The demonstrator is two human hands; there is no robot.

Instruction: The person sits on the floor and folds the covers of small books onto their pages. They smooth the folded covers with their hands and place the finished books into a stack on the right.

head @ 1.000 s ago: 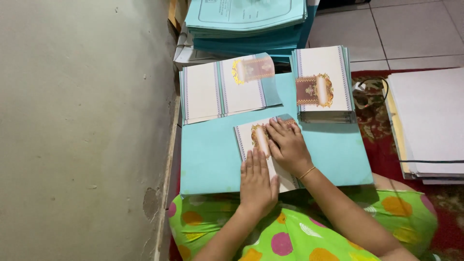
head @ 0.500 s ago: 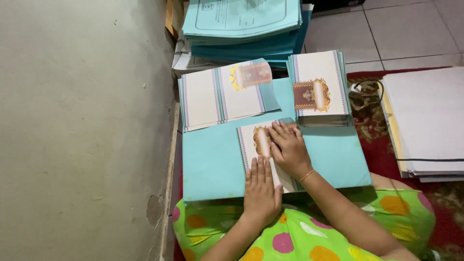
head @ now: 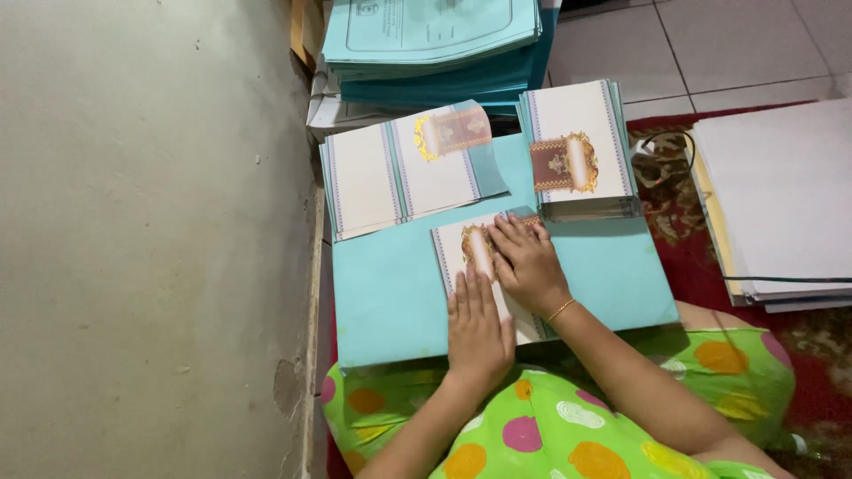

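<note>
A folded white card with teal stripes and a gold-and-maroon emblem (head: 469,251) lies on a light blue board (head: 390,293) across my lap. My left hand (head: 477,330) rests flat on the near part of the card, fingers together. My right hand (head: 530,264), a thin gold bracelet on its wrist, presses down on the card's middle and far edge. Neither hand grips anything; both press with flat palms.
A stack of folded cards (head: 579,151) stands at the board's far right. Opened, unfolded cards (head: 399,168) lie at the far left. Teal folders (head: 435,40) are piled beyond. White sheets (head: 785,204) sit to the right on a red carpet. A grey wall (head: 151,239) runs along the left.
My hands have hardly shifted on the card; the left hand has slid slightly nearer along it. The view has moved a little.
</note>
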